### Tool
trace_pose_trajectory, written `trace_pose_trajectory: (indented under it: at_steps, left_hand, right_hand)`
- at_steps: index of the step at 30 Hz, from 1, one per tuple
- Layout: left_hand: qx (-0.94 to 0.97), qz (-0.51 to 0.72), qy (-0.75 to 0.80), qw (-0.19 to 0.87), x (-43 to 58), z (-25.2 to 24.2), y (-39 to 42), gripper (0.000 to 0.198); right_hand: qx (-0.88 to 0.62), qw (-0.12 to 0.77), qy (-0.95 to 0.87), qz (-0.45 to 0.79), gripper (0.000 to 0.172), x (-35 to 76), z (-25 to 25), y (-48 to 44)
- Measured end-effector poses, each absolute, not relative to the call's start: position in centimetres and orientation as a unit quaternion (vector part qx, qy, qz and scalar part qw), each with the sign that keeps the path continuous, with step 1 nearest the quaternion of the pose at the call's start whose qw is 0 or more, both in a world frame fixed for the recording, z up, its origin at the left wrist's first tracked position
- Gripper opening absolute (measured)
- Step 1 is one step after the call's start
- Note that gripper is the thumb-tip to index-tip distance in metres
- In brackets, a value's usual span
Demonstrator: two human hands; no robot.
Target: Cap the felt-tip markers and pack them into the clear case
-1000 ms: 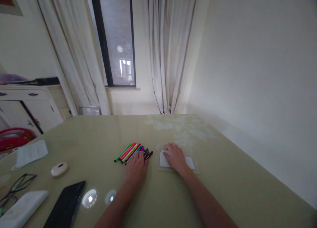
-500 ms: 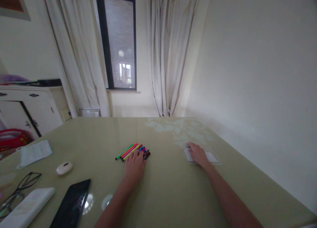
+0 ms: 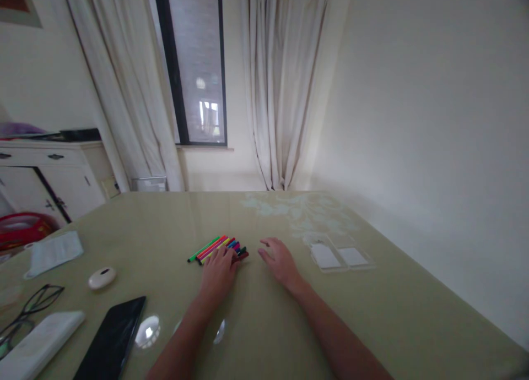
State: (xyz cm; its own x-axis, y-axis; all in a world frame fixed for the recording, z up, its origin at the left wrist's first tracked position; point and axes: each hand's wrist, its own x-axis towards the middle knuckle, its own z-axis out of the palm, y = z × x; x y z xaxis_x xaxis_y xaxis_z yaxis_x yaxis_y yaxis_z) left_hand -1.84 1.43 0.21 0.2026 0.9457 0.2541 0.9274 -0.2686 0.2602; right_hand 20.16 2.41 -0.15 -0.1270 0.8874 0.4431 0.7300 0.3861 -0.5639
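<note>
A row of several coloured felt-tip markers (image 3: 212, 249) lies slanted on the table, with green, orange, pink and yellow at the left and dark ones at the right. Across their near ends rests my left hand (image 3: 218, 271), its fingers spread over them; its fingertips partly blend with the markers. My right hand (image 3: 281, 263) hovers just right of the markers, thumb and fingers apart, holding nothing. Further right lies a clear plastic case (image 3: 347, 258) with two white panels, touched by neither hand.
On the left of the glossy table (image 3: 273, 336) lie a face mask (image 3: 55, 252), a white oval earbud case (image 3: 102, 278), glasses (image 3: 41, 305), a white slab-like box (image 3: 41, 341) and a black phone (image 3: 111, 336). A wall (image 3: 438, 148) runs along the right.
My right hand has left the clear plastic case and moved left toward the markers. My left hand has stayed on the markers. The view has shifted slightly.
</note>
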Motion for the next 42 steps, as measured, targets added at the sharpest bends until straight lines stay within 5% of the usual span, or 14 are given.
trace_pose_trajectory:
  at_steps: [10, 21, 31, 36, 42]
  left_hand:
    - [0.852, 0.236, 0.466, 0.006, 0.9, -1.2, 0.2, 0.016]
    - [0.84, 0.161, 0.509, 0.093, 1.1, 0.4, -1.2, 0.022]
    - [0.802, 0.196, 0.539, 0.166, 1.2, -0.7, -0.6, 0.043]
    - [0.824, 0.184, 0.514, 0.155, 1.4, -0.4, -0.9, 0.032]
    - [0.814, 0.135, 0.552, 0.119, 0.9, 0.7, -1.4, 0.019]
  right_hand:
    - [-0.455, 0.482, -0.67, 0.335, 0.029, 18.9, -0.2, -0.3]
    - [-0.441, 0.492, -0.623, 0.419, 0.038, 18.6, -0.4, -0.4]
    - [-0.483, 0.549, -0.585, 0.35, 0.034, 21.3, 0.1, 1.6]
    - [-0.581, 0.505, -0.594, 0.235, 0.013, 24.6, -1.0, 3.3]
    - [-0.599, 0.441, -0.642, 0.187, 0.018, 25.0, -2.5, 3.8]
